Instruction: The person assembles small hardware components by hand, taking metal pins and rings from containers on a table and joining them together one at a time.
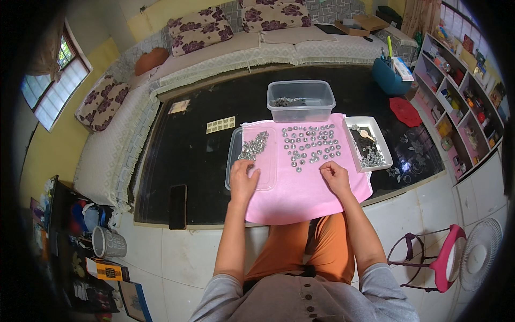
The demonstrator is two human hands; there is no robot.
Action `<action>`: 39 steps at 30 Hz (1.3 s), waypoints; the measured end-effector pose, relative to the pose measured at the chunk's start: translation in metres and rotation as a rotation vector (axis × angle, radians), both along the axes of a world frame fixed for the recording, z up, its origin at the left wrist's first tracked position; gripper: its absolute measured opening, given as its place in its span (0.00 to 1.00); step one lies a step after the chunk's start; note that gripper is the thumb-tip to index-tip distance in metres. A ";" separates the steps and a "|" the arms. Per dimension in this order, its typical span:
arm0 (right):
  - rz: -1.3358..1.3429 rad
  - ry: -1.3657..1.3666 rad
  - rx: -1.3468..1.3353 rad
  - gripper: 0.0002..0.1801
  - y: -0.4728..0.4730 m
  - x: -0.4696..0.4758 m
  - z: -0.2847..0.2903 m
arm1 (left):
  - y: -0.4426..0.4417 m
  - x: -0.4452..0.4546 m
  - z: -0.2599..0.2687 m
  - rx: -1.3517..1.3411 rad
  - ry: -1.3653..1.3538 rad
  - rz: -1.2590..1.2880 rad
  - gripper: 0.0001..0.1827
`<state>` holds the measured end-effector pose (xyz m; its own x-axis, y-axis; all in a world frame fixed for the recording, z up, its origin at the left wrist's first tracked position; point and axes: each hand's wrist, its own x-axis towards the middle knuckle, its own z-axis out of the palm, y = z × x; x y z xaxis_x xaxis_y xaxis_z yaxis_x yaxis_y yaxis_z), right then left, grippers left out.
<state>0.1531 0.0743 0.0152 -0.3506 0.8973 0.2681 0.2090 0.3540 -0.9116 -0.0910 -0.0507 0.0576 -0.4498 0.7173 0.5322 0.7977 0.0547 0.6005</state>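
Observation:
My left hand (pixel 244 179) rests over the near part of a clear plastic lid (pixel 265 183), its fingers at the lower end of a pile of small metal fasteners (pixel 256 145). My right hand (pixel 336 176) is over the pink cloth (pixel 289 201), fingers curled together; whether something small is between them cannot be told. Rows of round metal pieces (pixel 307 145) lie on the cloth between and beyond my hands. Right of them, a white box (pixel 388 159) holds more metal pieces, dark bits and a small light-coloured scoop (pixel 366 134).
A clear plastic tub (pixel 301 114) with dark and metal parts stands at the cloth's far edge. On the black table are a phone (pixel 178 207), a sticker sheet (pixel 221 124), a blue container (pixel 388 78) and a red mat (pixel 405 112). A stool (pixel 446 257) and fan stand at right.

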 end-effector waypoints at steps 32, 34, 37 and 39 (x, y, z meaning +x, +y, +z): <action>0.003 -0.003 -0.019 0.04 0.000 0.001 -0.002 | 0.012 -0.002 -0.007 0.111 -0.257 -0.071 0.04; 0.011 -0.009 -0.028 0.04 0.000 -0.002 0.001 | 0.010 0.006 -0.008 0.011 -0.384 -0.109 0.04; 0.013 0.006 -0.031 0.04 0.000 0.001 0.002 | 0.012 0.032 -0.005 0.027 -0.450 -0.258 0.06; 0.014 0.006 -0.025 0.04 0.001 0.003 0.002 | 0.014 0.050 -0.010 0.043 -0.564 -0.357 0.07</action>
<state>0.1559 0.0755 0.0175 -0.3619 0.8988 0.2474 0.1989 0.3338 -0.9214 -0.0412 -0.0367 0.0479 -0.4070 0.8568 0.3167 0.3256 -0.1878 0.9267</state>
